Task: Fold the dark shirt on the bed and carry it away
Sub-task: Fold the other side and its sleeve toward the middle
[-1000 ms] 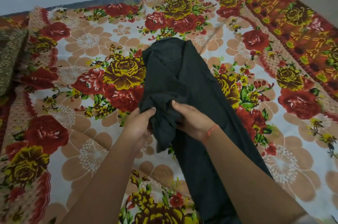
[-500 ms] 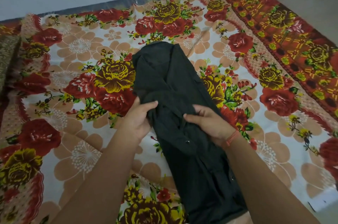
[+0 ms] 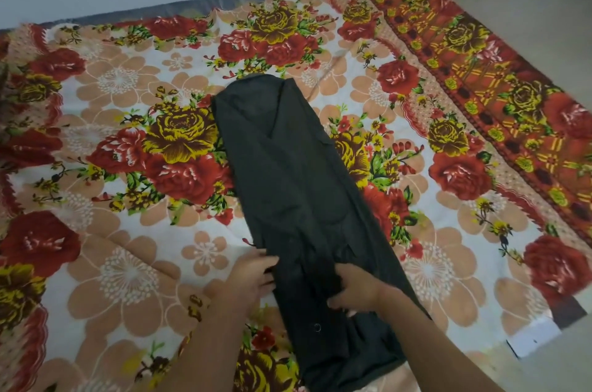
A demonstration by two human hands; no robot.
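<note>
Left hand (image 3: 246,276) and right hand (image 3: 355,289) slid down the dark shirt (image 3: 288,173).

The left hand (image 3: 246,279) and the right hand (image 3: 355,290) are bare. Behind each grip a bare forearm runs back from the wrist to the lower edge of the view. Motion blur softens the fingers, nails and wrists too much to tell finer detail.

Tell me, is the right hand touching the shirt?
Touching. The head view shows the right hand lying on the shirt, its fingers curled into the dark cloth with no gap between them.
</note>
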